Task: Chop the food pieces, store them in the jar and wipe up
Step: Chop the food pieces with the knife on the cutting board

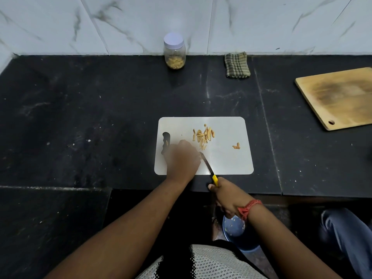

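On counter (100, 117), dark stone, head view:
Board: white board (227, 158) lay flat at centre, near the front edge, its handle slot at 9 o'clock.
Food: chopped pieces (203, 135) sat in a loose pile on the board at 12 o'clock of the left hand; one stray bit (236, 146) lay apart at 3 o'clock of the pile.
Left hand: left hand (182, 160) rested on the board's left part, blurred, fingers bent downward; whether it held anything could not be told.
Right hand: right hand (227, 198) gripped the yellow handle of the knife (207, 165), fingers wrapped round it, at 6 o'clock of the board, just off the counter edge.
Knife: blade angled toward 11 o'clock, tip beside the left hand, over the board.
Wrist: red band (249, 208) on the right wrist.
Jar: jar (174, 51) stood upright at 12 o'clock by the wall, white lid on, some pieces inside.
Cloth: checked cloth (237, 65) lay folded at 1 o'clock, near the wall, right of the jar.
Second board: wooden board (340, 97) lay at 2 o'clock, well apart.
Bowl: blue bowl (234, 228) sat below the counter edge, under the right wrist, with scraps in it.
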Motion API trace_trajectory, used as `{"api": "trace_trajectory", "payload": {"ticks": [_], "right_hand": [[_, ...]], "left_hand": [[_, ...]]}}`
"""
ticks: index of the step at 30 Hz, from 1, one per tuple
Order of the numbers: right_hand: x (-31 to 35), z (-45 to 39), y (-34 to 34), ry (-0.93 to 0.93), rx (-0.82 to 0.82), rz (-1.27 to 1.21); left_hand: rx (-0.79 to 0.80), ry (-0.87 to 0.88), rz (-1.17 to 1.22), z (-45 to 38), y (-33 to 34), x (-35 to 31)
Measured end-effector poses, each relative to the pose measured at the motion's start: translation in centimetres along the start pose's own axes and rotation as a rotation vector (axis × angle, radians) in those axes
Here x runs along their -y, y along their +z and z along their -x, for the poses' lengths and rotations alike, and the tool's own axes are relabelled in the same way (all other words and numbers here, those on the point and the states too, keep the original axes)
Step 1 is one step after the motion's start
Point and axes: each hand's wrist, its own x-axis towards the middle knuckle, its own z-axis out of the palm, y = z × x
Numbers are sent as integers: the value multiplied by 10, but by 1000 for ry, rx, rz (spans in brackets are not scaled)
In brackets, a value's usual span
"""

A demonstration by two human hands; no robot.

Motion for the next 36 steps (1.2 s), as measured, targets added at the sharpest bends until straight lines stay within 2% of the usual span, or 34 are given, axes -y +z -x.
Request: {"api": "trace_trajectory", "payload": {"ticks": [4,10,14,19,23,26,27,32,34,36], "right_hand": [[0,-2,9,-59,-50,195],[0,4,6,-81,-35,155],[1,5,7,-121,7,223],[-7,11,7,-104,32,193],[-17,13,10,-75,-37,185],[-20,18,8,-73,-29,170],[-20,21,4,-55,-1,65],[-22,34,-14,124,341,-853],[-26,33,-19,122,436,-1069],[-28,32,-22,110,467,-1185]], "left_hand": [[-7,-55,17,1,0,-4],[-11,-130,9,4,1,-12],[-45,-124,7,5,3,-11],[-48,-128,10,4,6,-10],[-41,-117,6,2,7,-7],[-52,-103,0,3,8,-7],[-56,-94,-4,4,8,-7],[-82,-11,-37,8,6,-2],[-97,44,-68,10,6,1],[-118,108,-101,12,6,4]]}}
